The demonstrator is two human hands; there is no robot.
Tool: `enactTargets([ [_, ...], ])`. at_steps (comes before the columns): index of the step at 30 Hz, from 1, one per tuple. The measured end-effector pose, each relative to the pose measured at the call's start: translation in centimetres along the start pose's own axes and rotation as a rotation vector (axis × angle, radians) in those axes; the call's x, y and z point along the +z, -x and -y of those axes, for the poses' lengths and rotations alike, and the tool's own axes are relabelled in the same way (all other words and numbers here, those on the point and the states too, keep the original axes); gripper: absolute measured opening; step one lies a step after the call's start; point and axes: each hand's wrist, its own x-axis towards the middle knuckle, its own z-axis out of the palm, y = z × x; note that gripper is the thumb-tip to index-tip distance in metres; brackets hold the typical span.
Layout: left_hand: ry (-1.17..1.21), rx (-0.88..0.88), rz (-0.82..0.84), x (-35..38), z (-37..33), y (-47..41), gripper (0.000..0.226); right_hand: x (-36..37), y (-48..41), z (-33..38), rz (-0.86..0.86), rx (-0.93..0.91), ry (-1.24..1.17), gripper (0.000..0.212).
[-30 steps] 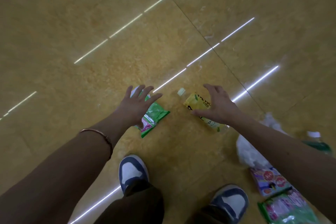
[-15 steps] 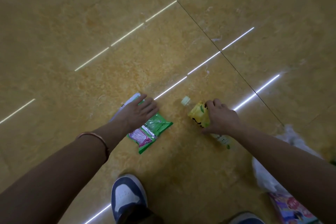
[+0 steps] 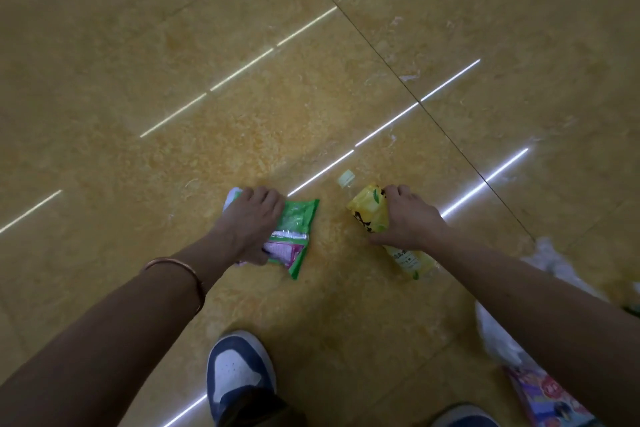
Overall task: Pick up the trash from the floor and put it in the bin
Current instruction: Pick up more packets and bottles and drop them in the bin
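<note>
Two bare hands reach down to a glossy yellow-tan tiled floor (image 3: pixel 173 62) in the middle of the frame, each on one piece of trash. The left hand (image 3: pixel 251 224) lies over one green snack packet (image 3: pixel 299 224), fingers curled across its top edge and thumb tucked at its lower, pink-printed end, so it closes around the packet, which is flat on the floor. Something white (image 3: pixel 231 199) pokes out beyond the knuckles; whether it belongs to the packet or is a separate scrap is hard to tell. One thin bracelet (image 3: pixel 180 267) circles the left wrist.

Just right of centre, the right hand (image 3: pixel 408 222) wraps one plastic bottle (image 3: pixel 369 213) with a yellow label, fingers over the far side and thumb pressed at the near side. The bottle lies on its side, its pale cap (image 3: pixel 346 178) pointing toward the upper part of the frame.

At the right edge, one crumpled white bag (image 3: pixel 498 340) lies partly behind the right forearm, and one pink printed wrapper (image 3: pixel 543 399) sits in the lower right corner. Two blue-and-white shoes show along the bottom: one (image 3: pixel 239 371) at centre, one (image 3: pixel 464 416) cut off further right.
</note>
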Motion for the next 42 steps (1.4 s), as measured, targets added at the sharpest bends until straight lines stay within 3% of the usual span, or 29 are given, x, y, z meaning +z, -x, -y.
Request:
enactTargets([
  [4, 0.235, -0.143, 0.076, -2.0, -0.3, 1.3, 0.108, -1.0, 1.5, 0.0, -0.035, 0.034, -0.197, 0.092],
  [9, 0.679, -0.210, 0.040, -8.5, 0.2, 5.4, 0.107, -4.3, 7.5, 1.3, -0.121, 0.060, -0.436, 0.086],
  [13, 1.031, -0.285, -0.021, -16.6, 1.9, 10.8, 0.118, -10.5, 13.2, 3.3, -0.238, 0.072, -0.606, 0.083],
  [22, 1.618, -0.343, -0.228, -34.7, 6.0, 23.9, 0.109, -27.5, 29.0, 8.0, -0.382, -0.024, -0.853, 0.075],
  [26, 1.687, -0.300, -0.338, -42.7, 6.4, 29.6, 0.096, -33.8, 36.5, 9.4, -0.450, -0.066, -0.959, 0.080],
  [30, 1.682, -0.229, -0.425, -49.4, 7.7, 33.6, 0.097, -39.6, 43.1, 10.1, -0.519, -0.090, -1.014, 0.075],
  [42, 1.599, 0.278, -0.592, -67.5, 13.0, 42.7, 0.085, -50.1, 60.2, 12.2, -0.930, 0.027, -1.160, 0.073],
])
